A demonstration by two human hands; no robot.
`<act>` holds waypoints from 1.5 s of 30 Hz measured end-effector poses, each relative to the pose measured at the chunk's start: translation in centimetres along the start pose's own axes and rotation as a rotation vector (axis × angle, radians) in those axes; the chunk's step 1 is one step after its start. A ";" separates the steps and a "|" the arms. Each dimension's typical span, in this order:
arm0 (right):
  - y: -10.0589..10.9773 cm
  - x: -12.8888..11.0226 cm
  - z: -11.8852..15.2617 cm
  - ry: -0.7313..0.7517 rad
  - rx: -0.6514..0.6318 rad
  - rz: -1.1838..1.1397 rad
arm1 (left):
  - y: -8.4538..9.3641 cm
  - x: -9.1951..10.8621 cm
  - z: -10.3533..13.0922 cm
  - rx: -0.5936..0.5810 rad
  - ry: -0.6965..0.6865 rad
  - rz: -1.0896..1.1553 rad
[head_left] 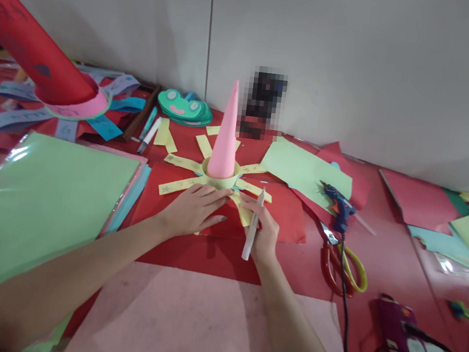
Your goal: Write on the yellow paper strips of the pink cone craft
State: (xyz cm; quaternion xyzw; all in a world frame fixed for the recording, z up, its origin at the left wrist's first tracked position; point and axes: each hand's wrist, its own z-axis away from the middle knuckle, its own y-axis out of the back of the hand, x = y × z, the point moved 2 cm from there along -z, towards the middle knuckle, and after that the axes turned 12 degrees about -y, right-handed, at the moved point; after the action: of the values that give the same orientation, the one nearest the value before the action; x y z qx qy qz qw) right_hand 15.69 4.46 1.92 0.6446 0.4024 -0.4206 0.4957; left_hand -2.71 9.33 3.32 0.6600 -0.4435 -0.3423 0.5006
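A pink paper cone (224,141) stands upright inside a yellow paper ring (222,183), from which yellow paper strips (180,187) spread out like rays. Star shapes are drawn on several of them. My left hand (194,211) lies with its fingers stretched out against the near side of the ring. In my right hand (264,230) a white marker pen (254,223) is gripped, its tip pointing up. The fingertips of that hand touch a front strip beside the ring. Beneath lies a red paper sheet (285,215).
Scissors (345,265) and a blue glue gun (341,208) with a black cord lie at right, near a purple box (397,330). Wrapped green paper (54,200) is at left. Behind it stands a red tube (50,47). Green frog cutouts (185,107) sit by the wall.
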 end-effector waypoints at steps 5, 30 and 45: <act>0.1 -0.6 0.0 -0.003 0.109 0.090 | -0.5 -0.2 0.1 0.000 0.016 0.063; -0.5 0.6 -1.3 0.037 0.183 0.643 | -0.2 -0.5 -0.1 0.069 0.127 0.222; 0.0 0.0 -0.7 -0.026 0.255 0.664 | -0.6 -0.7 -0.1 0.118 0.214 0.210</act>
State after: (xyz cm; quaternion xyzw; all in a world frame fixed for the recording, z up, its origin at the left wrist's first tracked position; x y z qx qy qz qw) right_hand 15.76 5.18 2.03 0.7915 0.1088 -0.2916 0.5260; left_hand -2.76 10.03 2.74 0.6707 -0.4737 -0.1893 0.5384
